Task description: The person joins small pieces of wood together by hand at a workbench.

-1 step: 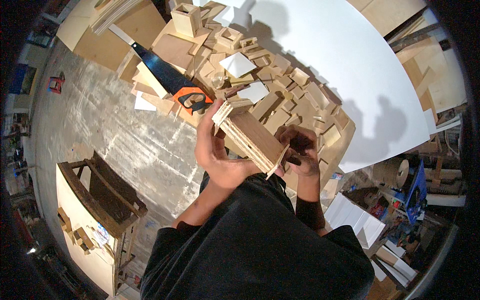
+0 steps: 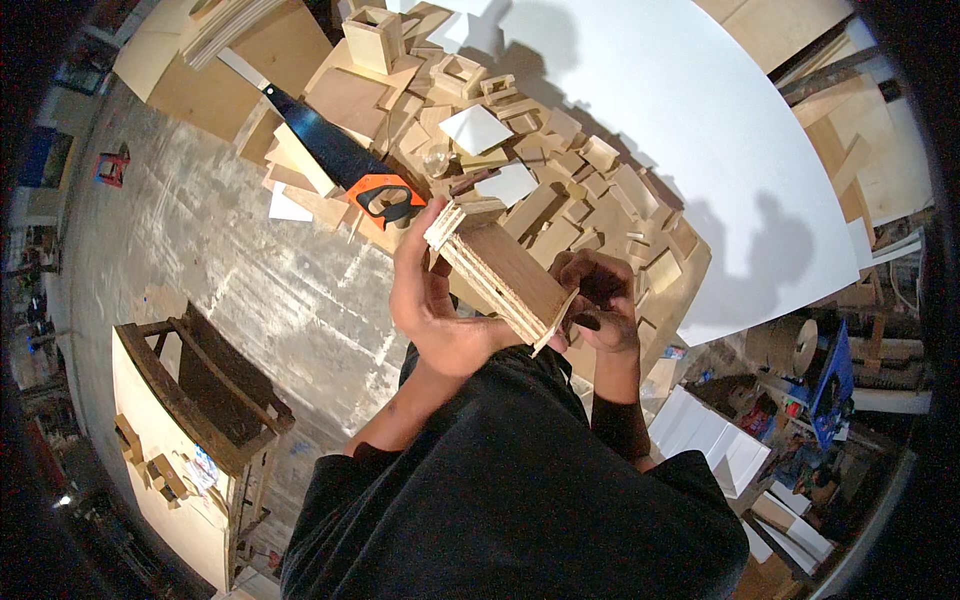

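Observation:
Between my hands is a small plywood box [image 2: 508, 272], tilted, with layered edges and a thin plate at its lower right end. My left hand [image 2: 428, 318] grips it from the left, fingers at its upper left end and thumb along its underside. Curled fingers of my right hand [image 2: 606, 300] press against the thin end plate; their tips are partly in shadow. Just beyond my left hand, a handsaw [image 2: 335, 150] with an orange and black handle lies on the wood pile. The inside of the box is hidden from me.
Ahead, a worktable [image 2: 690, 275] carries many plywood offcuts and a small open wooden box [image 2: 372, 42]. A large white panel [image 2: 690, 130] stands behind it. At lower left is a wooden stand [image 2: 180, 470] with small wooden pieces; at right, a white box [image 2: 705, 440].

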`<control>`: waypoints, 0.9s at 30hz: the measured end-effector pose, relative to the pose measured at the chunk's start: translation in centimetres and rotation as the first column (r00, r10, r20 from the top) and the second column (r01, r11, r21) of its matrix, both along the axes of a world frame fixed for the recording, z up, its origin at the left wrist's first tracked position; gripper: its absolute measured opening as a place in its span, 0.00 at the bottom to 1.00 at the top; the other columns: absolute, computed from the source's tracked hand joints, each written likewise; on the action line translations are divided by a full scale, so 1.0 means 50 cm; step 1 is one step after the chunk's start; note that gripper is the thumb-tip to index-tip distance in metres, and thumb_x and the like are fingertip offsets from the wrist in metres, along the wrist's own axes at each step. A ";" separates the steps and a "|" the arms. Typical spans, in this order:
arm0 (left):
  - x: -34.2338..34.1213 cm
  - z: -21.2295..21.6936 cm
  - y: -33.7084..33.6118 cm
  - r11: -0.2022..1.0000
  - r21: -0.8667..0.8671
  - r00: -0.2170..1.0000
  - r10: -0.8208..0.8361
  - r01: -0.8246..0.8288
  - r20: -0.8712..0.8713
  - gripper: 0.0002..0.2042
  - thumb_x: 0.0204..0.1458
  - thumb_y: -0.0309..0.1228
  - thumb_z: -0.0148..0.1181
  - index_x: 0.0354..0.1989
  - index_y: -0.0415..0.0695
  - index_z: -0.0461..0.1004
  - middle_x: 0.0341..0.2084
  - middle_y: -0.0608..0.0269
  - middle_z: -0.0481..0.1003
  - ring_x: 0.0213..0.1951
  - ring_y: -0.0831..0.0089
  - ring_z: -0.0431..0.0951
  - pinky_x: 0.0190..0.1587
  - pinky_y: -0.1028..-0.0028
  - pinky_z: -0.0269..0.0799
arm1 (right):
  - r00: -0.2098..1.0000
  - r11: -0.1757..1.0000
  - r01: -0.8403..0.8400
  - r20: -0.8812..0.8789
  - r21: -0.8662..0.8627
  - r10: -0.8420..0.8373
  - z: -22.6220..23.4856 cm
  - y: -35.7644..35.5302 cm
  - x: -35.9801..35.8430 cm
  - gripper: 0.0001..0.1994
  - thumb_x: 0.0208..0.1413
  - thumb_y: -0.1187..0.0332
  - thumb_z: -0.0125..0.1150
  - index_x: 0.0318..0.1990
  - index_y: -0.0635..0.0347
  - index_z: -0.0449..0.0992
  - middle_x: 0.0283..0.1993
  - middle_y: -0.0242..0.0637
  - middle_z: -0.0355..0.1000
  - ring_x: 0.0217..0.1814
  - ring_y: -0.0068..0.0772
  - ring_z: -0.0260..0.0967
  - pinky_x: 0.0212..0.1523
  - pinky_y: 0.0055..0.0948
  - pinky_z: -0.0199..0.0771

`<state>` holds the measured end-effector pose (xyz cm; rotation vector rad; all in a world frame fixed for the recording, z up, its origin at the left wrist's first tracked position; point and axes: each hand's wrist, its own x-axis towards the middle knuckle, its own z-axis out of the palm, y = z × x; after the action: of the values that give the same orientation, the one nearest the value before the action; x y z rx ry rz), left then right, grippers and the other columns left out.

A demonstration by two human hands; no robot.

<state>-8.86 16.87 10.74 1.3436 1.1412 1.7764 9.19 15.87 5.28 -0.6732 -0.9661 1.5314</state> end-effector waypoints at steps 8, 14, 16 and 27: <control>-0.014 -0.012 0.005 0.997 -0.029 0.997 -0.074 0.075 0.025 0.60 0.13 0.35 0.86 0.63 0.33 0.57 0.56 0.51 0.66 0.56 0.63 0.70 0.59 0.65 0.66 | 0.995 0.994 0.085 -0.049 0.075 -0.082 0.037 0.001 -0.020 0.19 0.44 0.76 0.68 0.45 0.71 0.73 0.39 0.41 0.75 0.41 0.32 0.74 0.43 0.30 0.75; -0.017 -0.015 0.009 0.996 -0.066 0.996 -0.061 0.066 0.068 0.59 0.14 0.35 0.86 0.63 0.34 0.56 0.56 0.51 0.66 0.56 0.63 0.70 0.60 0.65 0.65 | 0.988 0.996 -0.078 0.133 0.031 0.073 0.068 0.017 -0.001 0.10 0.45 0.78 0.67 0.34 0.71 0.73 0.31 0.36 0.74 0.34 0.24 0.74 0.35 0.24 0.73; -0.019 -0.011 0.009 0.996 -0.052 0.996 -0.072 0.074 0.043 0.60 0.14 0.36 0.86 0.63 0.34 0.56 0.56 0.51 0.66 0.56 0.63 0.70 0.60 0.65 0.65 | 0.983 0.988 -0.150 0.102 -0.022 0.151 0.068 0.017 0.006 0.13 0.45 0.78 0.67 0.38 0.71 0.72 0.34 0.39 0.74 0.35 0.26 0.74 0.37 0.25 0.75; -0.022 -0.009 0.004 0.989 0.113 0.993 -0.091 0.099 -0.074 0.58 0.18 0.38 0.83 0.63 0.34 0.53 0.58 0.46 0.61 0.58 0.58 0.67 0.60 0.61 0.63 | 0.913 0.986 0.083 0.386 0.144 -0.133 0.069 0.023 -0.006 0.23 0.47 0.52 0.70 0.24 0.65 0.70 0.25 0.34 0.69 0.28 0.26 0.65 0.29 0.24 0.63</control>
<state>-9.97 17.10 10.30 1.5129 1.0049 1.7634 8.86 17.02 8.72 -0.9523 -1.2927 1.2473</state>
